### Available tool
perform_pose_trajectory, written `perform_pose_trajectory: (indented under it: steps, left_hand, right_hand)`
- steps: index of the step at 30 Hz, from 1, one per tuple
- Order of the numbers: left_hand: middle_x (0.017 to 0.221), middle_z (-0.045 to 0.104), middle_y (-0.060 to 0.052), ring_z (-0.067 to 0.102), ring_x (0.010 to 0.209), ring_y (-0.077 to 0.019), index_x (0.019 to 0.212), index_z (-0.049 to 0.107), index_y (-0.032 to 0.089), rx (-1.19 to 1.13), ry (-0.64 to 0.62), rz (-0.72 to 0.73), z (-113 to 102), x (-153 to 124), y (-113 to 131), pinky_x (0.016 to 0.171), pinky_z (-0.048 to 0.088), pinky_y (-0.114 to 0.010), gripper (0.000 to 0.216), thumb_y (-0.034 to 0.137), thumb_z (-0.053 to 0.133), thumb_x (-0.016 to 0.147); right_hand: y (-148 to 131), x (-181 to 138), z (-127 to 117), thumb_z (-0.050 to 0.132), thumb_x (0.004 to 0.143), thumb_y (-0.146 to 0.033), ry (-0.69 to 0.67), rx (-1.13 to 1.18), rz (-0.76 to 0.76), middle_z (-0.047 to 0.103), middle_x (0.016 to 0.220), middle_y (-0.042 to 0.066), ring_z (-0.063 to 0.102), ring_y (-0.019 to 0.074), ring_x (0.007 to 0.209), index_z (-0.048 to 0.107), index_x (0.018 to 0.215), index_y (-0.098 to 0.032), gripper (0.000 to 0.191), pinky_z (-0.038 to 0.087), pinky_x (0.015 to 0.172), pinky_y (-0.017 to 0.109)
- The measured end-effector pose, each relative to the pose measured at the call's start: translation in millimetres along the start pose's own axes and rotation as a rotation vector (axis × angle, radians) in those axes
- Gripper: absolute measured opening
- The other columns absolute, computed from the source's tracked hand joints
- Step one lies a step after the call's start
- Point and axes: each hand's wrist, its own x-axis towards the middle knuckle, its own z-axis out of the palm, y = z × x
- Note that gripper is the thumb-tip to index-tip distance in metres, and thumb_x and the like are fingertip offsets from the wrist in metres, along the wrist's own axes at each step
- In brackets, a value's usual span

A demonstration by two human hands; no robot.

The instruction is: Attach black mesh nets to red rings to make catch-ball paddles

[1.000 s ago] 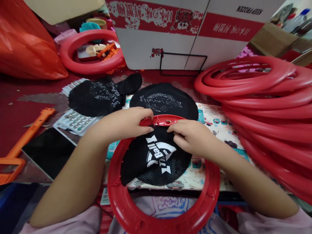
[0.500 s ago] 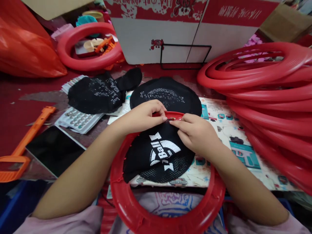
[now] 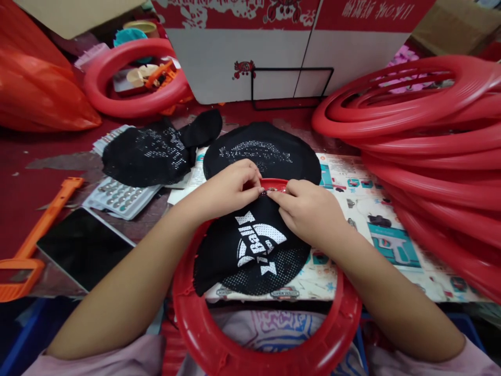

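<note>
A red plastic ring (image 3: 203, 334) lies in front of me, its near arc over my lap and its far arc on the table. Inside it hangs a black mesh net (image 3: 250, 256) printed with white lettering. My left hand (image 3: 229, 190) and my right hand (image 3: 309, 211) meet at the ring's far rim, both with fingers pinched on the net's top edge where it touches the rim. A second black net (image 3: 266, 149) lies flat just beyond my hands. A third black net (image 3: 148, 154) lies crumpled to the left.
A tall stack of red rings (image 3: 422, 136) fills the right side. Another red ring (image 3: 133, 78) holding small parts sits far left. On the left are a calculator (image 3: 117, 198), a dark tablet (image 3: 82, 248), an orange tool (image 3: 31, 245). A cardboard box (image 3: 274, 52) stands behind.
Both hands have slid together along the far rim, closing the gap between them, and now pinch the net at one spot. The view shifted slightly.
</note>
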Motion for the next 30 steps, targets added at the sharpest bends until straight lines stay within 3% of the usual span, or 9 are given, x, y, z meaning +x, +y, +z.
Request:
perform_pose_trajectory:
  steps: [11, 16, 19, 23, 25, 28, 30]
  left_hand:
    - [0.095, 0.062, -0.008, 0.059, 0.089, -0.0195, 0.075, 0.061, 0.015, 0.044, 0.055, 0.006, 2, -1, 1, 0.082, 0.047, -0.034, 0.014, 0.024, 0.053, 0.083]
    - [0.105, 0.068, -0.006, 0.063, 0.096, -0.0212, 0.100, 0.065, 0.017, -0.062, -0.037, -0.037, -7, -8, 7, 0.086, 0.048, -0.036, 0.026, 0.037, 0.060, 0.084]
    - [0.105, 0.068, -0.005, 0.063, 0.096, -0.0212, 0.101, 0.065, 0.019, 0.019, -0.063, -0.038, -14, -11, 9, 0.085, 0.048, -0.035, 0.024, 0.034, 0.061, 0.083]
    - [0.095, 0.068, -0.001, 0.063, 0.084, -0.0202, 0.101, 0.063, 0.021, 0.177, -0.102, -0.151, -27, -18, 11, 0.075, 0.047, -0.033, 0.024, 0.036, 0.061, 0.082]
    - [0.093, 0.066, -0.001, 0.062, 0.078, -0.0194, 0.102, 0.062, 0.022, 0.222, -0.163, -0.204, -34, -21, 12, 0.069, 0.046, -0.032, 0.026, 0.038, 0.063, 0.080]
    - [0.105, 0.062, -0.004, 0.061, 0.091, -0.0204, 0.101, 0.062, 0.021, 0.173, -0.221, -0.105, -35, -22, 16, 0.078, 0.049, -0.033, 0.027, 0.039, 0.063, 0.081]
    - [0.113, 0.059, -0.006, 0.059, 0.102, -0.0202, 0.098, 0.064, 0.019, 0.095, -0.187, -0.014, -29, -19, 18, 0.089, 0.048, -0.034, 0.023, 0.037, 0.058, 0.086]
  right_hand:
    - [-4, 4, -13, 0.046, 0.096, -0.021, -0.129, -0.063, 0.037, 0.065, 0.083, 0.007, 0.059, 0.0213, 0.077, 0.073, 0.110, -0.022, 0.031, 0.026, 0.061, 0.032]
    - [-5, -9, -32, 0.049, 0.092, -0.017, -0.323, 0.057, -0.025, 0.069, 0.087, 0.005, 0.062, 0.0193, 0.076, 0.070, 0.107, -0.020, 0.026, 0.026, 0.058, 0.031]
    - [-5, -15, -35, 0.052, 0.090, -0.017, -0.385, 0.031, -0.009, 0.068, 0.081, 0.004, 0.062, 0.0188, 0.068, 0.069, 0.098, -0.020, 0.019, 0.019, 0.053, 0.031]
    - [-2, -15, -30, 0.051, 0.087, -0.010, -0.334, 0.057, -0.041, 0.066, 0.079, 0.004, 0.061, 0.0178, 0.067, 0.067, 0.084, -0.018, 0.019, 0.017, 0.052, 0.030]
    - [0, -12, -28, 0.050, 0.088, -0.012, -0.293, 0.108, -0.048, 0.067, 0.085, 0.004, 0.061, 0.0176, 0.071, 0.070, 0.089, -0.019, 0.021, 0.019, 0.053, 0.030]
    - [3, -9, -26, 0.048, 0.090, -0.017, -0.211, 0.211, -0.043, 0.067, 0.093, 0.004, 0.060, 0.0174, 0.075, 0.072, 0.103, -0.022, 0.029, 0.026, 0.055, 0.029]
    - [4, -9, -24, 0.044, 0.090, -0.018, -0.137, 0.259, -0.045, 0.066, 0.093, 0.005, 0.059, 0.0172, 0.076, 0.072, 0.109, -0.022, 0.034, 0.030, 0.058, 0.029]
